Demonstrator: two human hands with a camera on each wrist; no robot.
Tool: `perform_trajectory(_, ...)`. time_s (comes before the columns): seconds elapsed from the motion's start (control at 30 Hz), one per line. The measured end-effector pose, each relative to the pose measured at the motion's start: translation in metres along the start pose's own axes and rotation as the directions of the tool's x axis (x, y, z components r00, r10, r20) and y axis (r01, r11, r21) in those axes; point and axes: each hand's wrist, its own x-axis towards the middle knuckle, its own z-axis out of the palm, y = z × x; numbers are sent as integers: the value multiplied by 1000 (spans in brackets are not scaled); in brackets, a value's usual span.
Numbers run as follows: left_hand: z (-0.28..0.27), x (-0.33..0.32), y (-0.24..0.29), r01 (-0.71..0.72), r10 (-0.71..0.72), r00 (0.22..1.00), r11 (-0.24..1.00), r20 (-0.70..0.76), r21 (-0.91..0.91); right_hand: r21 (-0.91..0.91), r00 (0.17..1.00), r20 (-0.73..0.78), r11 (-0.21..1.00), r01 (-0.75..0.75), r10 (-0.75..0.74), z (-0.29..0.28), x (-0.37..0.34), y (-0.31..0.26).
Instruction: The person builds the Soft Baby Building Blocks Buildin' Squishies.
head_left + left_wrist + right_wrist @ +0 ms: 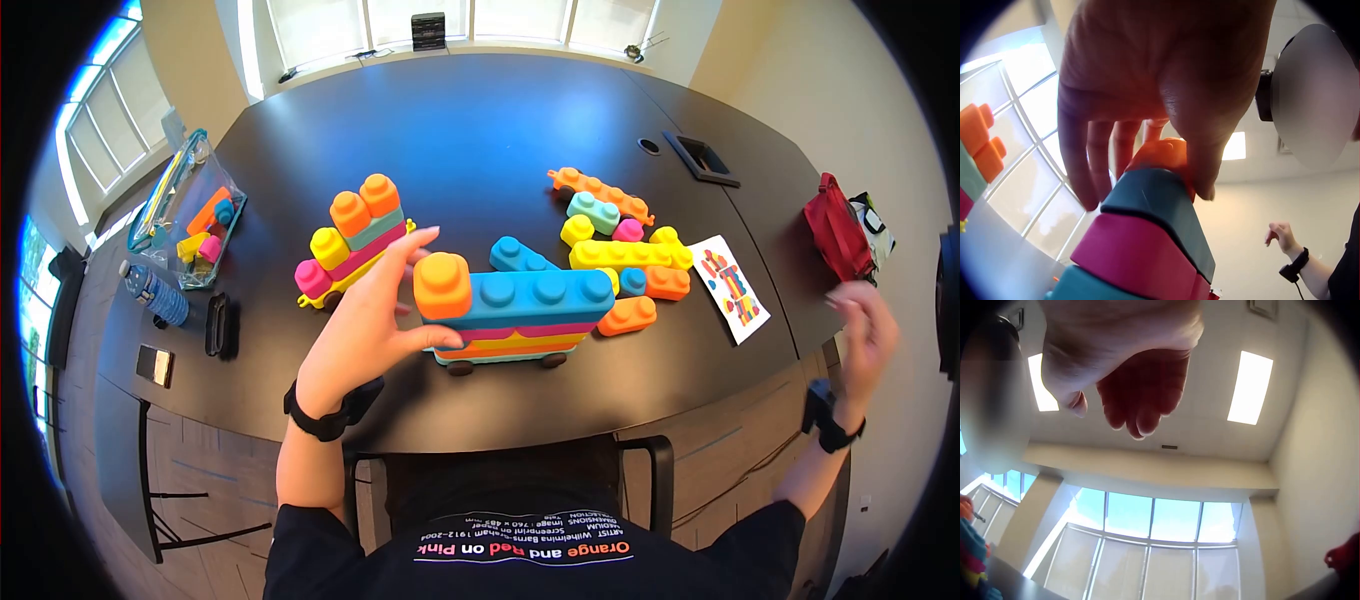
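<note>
My left hand (350,335) is around the orange block (443,285) at the left end of a layered block stack, thumb on its near side. The stack has a long blue block (530,299) on top, pink, yellow and orange layers below, and dark wheels underneath. In the left wrist view, the fingers and thumb of that hand (1160,81) straddle the orange block (1163,156) above the blue one (1154,194). Raised past the table's right edge, my right hand (865,345) holds nothing; its fingers bend loosely in the right wrist view (1129,375).
A stepped, wheeled block build (350,245) stands left of the stack. Several loose blocks (625,254) and a picture card (733,290) lie to the right. Further left are a clear bag (222,250), a bottle (160,295), a black case (217,325) and a phone (155,366).
</note>
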Motion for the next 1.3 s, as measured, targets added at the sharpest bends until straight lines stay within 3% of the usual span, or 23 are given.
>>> perform_trajectory(0.03, -3, -5, -3, 72, -77, 994, 995, 80, 64, 101, 995, 97, 995, 6, -16, 28, 17, -22)
perform_trajectory(0.07, -4, -10, -7, 136, -156, 976, 982, 153, 135, 203, 979, 199, 975, -92, 51, 57, 26, -44)
perform_trajectory(0.1, -4, -13, -11, 131, -152, 977, 982, 149, 138, 208, 949, 314, 974, -95, 25, 84, 30, -55)
perform_trajectory(0.17, 1, -20, -24, 258, -295, 921, 951, 255, 169, 244, 837, 545, 946, -212, 47, 132, 29, -74)
perform_trajectory(0.23, 7, -25, -30, 228, -274, 928, 954, 254, 196, 327, 798, 590, 940, -94, -125, 175, 23, -75)
perform_trajectory(0.27, 11, -26, -31, 233, -278, 927, 953, 252, 194, 331, 799, 587, 940, -86, -133, 190, 20, -74)
perform_trajectory(0.33, 15, -26, -28, 230, -268, 935, 957, 233, 179, 424, 735, 662, 882, -204, -148, 214, 16, -73)
perform_trajectory(0.43, 18, -24, -37, 137, -172, 952, 979, 252, 151, 462, 731, 667, 850, -254, -144, 226, 18, -75)
perform_trajectory(0.5, 11, -18, -31, 150, -179, 951, 980, 251, 130, 466, 755, 639, 855, -226, -149, 216, 28, -82)
perform_trajectory(0.57, -1, -2, -19, 85, -101, 981, 991, 168, 101, 488, 771, 635, 800, -350, -49, 202, 46, -93)
perform_trajectory(0.63, -13, 25, -18, 17, -22, 998, 995, 57, 96, 522, 862, 482, 842, -137, -159, 204, 68, -87)
perform_trajectory(0.7, -22, 59, -6, 70, -87, 995, 957, 49, 281, 535, 898, 411, 839, -98, -158, 211, 96, -86)
perform_trajectory(0.73, -22, 77, -14, 70, -88, 995, 957, 50, 283, 536, 898, 411, 838, -99, -157, 218, 110, -83)
perform_trajectory(0.8, -11, 108, -45, 91, -104, 994, 928, 19, 362, 486, 875, 481, 849, -206, -63, 238, 134, -72)
perform_trajectory(0.93, 16, 137, -95, 161, -158, 987, 934, -35, 318, 417, 857, 514, 886, -203, -46, 286, 154, -39)
perform_trajectory(1.13, 16, 129, -99, 225, -218, 974, 947, -56, 228, 431, 824, 567, 854, -291, -6, 311, 152, -29)
perform_trajectory(1.2, 5, 116, -87, 104, 7, 968, 900, -252, 423, 456, 820, 572, 839, -297, -21, 317, 152, -26)
perform_trajectory(1.23, -1, 109, -84, 107, 3, 968, 899, -252, 424, 458, 818, 574, 838, -298, -23, 319, 152, -26)
perform_trajectory(1.3, -17, 95, -83, 52, 255, 915, 694, -313, 718, 472, 826, 562, 838, -273, -47, 320, 154, -25)
